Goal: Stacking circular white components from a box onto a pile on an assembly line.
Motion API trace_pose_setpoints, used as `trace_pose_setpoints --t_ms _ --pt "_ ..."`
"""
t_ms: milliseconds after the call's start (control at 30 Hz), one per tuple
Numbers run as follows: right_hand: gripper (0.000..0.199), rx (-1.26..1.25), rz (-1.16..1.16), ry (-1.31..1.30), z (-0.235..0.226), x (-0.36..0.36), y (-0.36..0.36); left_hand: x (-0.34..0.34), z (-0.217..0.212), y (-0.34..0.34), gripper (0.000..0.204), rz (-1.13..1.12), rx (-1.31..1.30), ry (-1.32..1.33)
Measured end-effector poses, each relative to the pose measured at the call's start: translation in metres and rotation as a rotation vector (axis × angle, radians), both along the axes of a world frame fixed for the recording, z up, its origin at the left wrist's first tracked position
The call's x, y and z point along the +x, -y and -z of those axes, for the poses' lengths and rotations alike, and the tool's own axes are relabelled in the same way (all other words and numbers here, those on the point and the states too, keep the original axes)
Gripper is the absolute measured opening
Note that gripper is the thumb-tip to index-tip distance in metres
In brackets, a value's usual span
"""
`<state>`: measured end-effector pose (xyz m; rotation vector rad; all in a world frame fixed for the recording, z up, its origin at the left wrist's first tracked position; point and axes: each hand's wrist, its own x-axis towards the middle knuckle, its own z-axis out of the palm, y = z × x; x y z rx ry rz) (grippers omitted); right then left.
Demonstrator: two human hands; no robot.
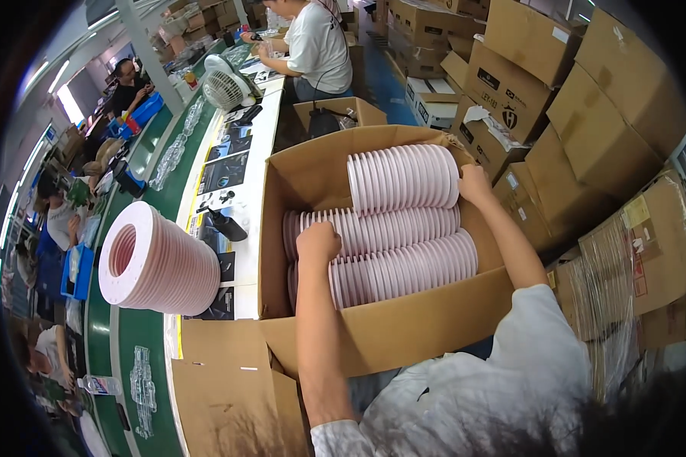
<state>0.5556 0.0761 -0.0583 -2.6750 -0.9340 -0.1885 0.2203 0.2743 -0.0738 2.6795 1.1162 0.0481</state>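
Observation:
A large open carton (389, 335) stands in front of me, holding rows of pale pink-white ringed discs stacked on edge. My left hand (318, 242) is curled closed at the left end of the middle row (404, 231); what its fingers grip is hidden. The front row (411, 268) lies just beside that wrist. At the far right, my right hand (476, 185) touches the right end of the top row (404, 179), close to the carton wall. Its fingertips are mostly out of sight. Left of the carton, another disc stack (164, 263) with a hollow centre rests on the bench.
A white bench edge (240, 266) with a black bottle (227, 225) runs beside a green conveyor (141, 335). A white fan (225, 85) stands farther back. Piled cartons (511, 95) rise at the right. One person (320, 53) works beyond; others sit across the conveyor.

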Motion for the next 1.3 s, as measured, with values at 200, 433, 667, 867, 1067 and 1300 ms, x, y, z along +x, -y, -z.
trace_pose_setpoints --t_ms 200,433,667,867,1067,1300 --pt "0.009 -0.026 0.065 -0.053 0.007 0.012 -0.009 -0.008 -0.001 -0.003 0.021 -0.016 -0.02 -0.007" --pt "0.013 0.08 -0.02 -0.104 -0.066 -0.002 0.033 0.001 -0.015 0.01 0.02 -0.051 -0.092 -0.025" --pt "0.013 0.326 -0.115 -0.099 -0.141 -0.06 0.06 0.0 -0.002 -0.002 0.026 -0.009 -0.073 0.214" --pt "0.013 0.343 -0.419 -0.157 -0.128 -0.109 0.022 0.001 -0.02 0.01 0.055 0.087 -0.032 0.584" --pt "0.015 0.038 -0.913 -0.654 -0.085 -0.138 -0.038 0.001 -0.033 0.013 0.096 0.4 -0.007 0.877" --pt "0.027 0.322 -1.08 -0.685 -0.038 -0.139 -0.08 -0.004 -0.021 0.006 0.022 0.215 -0.11 0.548"
